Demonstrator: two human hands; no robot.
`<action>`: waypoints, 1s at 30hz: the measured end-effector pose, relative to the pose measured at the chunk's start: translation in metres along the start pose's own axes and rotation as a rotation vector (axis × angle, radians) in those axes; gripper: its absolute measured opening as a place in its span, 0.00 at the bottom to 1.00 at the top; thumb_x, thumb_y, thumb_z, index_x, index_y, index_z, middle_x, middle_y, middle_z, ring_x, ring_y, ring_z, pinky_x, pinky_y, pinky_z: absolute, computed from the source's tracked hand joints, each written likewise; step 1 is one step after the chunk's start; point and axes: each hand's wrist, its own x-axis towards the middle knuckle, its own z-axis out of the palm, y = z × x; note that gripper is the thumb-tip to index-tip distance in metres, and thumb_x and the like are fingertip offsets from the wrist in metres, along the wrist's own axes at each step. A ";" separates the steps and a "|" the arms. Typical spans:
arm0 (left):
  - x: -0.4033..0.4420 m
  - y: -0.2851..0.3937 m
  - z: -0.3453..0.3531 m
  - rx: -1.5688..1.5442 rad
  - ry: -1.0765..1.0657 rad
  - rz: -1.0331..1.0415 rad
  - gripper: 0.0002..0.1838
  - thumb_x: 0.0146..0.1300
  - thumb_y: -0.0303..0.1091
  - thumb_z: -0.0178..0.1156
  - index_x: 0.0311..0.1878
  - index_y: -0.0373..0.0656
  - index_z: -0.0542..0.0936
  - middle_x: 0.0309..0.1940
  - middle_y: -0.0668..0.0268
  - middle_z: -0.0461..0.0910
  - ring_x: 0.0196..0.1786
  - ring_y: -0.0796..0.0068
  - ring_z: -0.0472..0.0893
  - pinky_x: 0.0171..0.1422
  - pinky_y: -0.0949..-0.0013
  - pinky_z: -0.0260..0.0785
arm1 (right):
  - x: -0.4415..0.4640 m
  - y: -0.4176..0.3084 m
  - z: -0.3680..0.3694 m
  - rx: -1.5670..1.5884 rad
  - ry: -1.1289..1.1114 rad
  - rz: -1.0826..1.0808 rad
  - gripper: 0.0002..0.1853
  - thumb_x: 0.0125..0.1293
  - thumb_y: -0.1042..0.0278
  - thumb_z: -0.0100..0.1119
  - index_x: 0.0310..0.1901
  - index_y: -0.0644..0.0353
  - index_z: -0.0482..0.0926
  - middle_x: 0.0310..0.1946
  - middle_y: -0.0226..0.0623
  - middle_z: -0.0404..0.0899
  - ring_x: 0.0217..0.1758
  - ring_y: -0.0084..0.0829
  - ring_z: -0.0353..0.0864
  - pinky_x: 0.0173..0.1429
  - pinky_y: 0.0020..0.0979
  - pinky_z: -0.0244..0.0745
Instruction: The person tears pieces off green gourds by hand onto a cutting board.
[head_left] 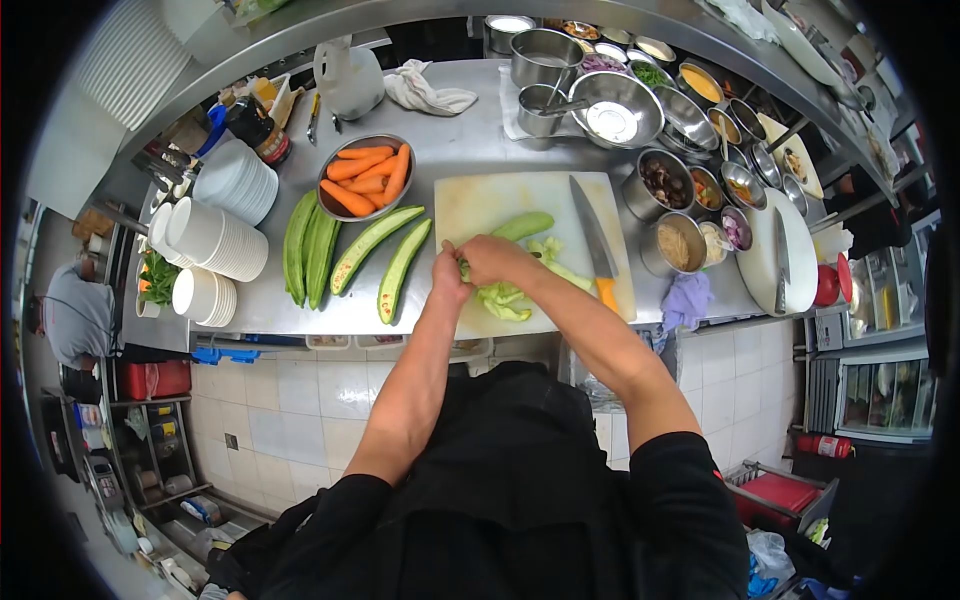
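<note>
My left hand (450, 272) and my right hand (495, 258) meet above the left part of a white cutting board (460, 205). Both have their fingers closed around a small green vegetable piece (463, 268), mostly hidden by them. Pale green scraps (505, 302) lie on the board below my right hand. A smooth green vegetable length (525, 226) rests just beyond that hand. To the right lies a large knife (592, 228) with an orange handle (607, 293). Left of the board are two long, ridged green gourds (320, 255) and two cut halves (403, 270), pale flesh showing.
A metal bowl of carrots (368, 178) stands behind the gourds. Stacked white bowls (215, 235) occupy the left end. Metal pots and bowls (618, 110) crowd the back right. A second knife (781, 260) lies on another board. An overhead shelf (440, 20) spans the back. Another person (80, 310) is far left.
</note>
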 end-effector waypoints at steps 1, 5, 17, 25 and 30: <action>-0.001 -0.002 0.001 0.010 0.015 0.018 0.29 0.70 0.52 0.33 0.52 0.35 0.73 0.46 0.56 0.76 0.50 0.62 0.75 0.56 0.56 0.68 | 0.001 0.004 0.000 0.034 -0.027 -0.052 0.16 0.42 0.65 0.64 0.36 0.60 0.82 0.33 0.47 0.80 0.40 0.44 0.80 0.43 0.39 0.75; 0.003 -0.001 -0.004 0.103 -0.021 -0.021 0.32 0.70 0.54 0.32 0.51 0.34 0.74 0.46 0.55 0.76 0.50 0.61 0.75 0.56 0.58 0.68 | 0.011 0.014 0.015 0.115 -0.094 -0.204 0.14 0.43 0.67 0.62 0.33 0.64 0.81 0.32 0.51 0.79 0.38 0.48 0.79 0.42 0.41 0.75; -0.027 0.012 0.018 -0.090 0.010 -0.125 0.35 0.70 0.55 0.25 0.55 0.33 0.71 0.53 0.49 0.71 0.56 0.53 0.70 0.61 0.56 0.65 | -0.038 0.000 -0.028 -0.218 -0.009 0.231 0.07 0.50 0.68 0.58 0.30 0.61 0.80 0.32 0.45 0.81 0.37 0.41 0.81 0.39 0.39 0.76; 0.001 0.003 -0.006 0.097 -0.079 -0.072 0.39 0.68 0.59 0.20 0.55 0.36 0.72 0.53 0.51 0.73 0.56 0.56 0.71 0.61 0.54 0.64 | -0.014 -0.043 0.023 -0.176 0.122 0.218 0.08 0.52 0.70 0.56 0.32 0.62 0.81 0.32 0.47 0.81 0.38 0.44 0.81 0.42 0.38 0.75; -0.012 0.007 0.002 0.163 -0.068 -0.126 0.41 0.67 0.61 0.20 0.55 0.36 0.72 0.50 0.51 0.75 0.54 0.56 0.73 0.61 0.55 0.65 | -0.035 -0.045 0.007 -0.157 0.040 0.099 0.09 0.52 0.69 0.55 0.31 0.64 0.80 0.31 0.48 0.80 0.36 0.43 0.81 0.37 0.39 0.76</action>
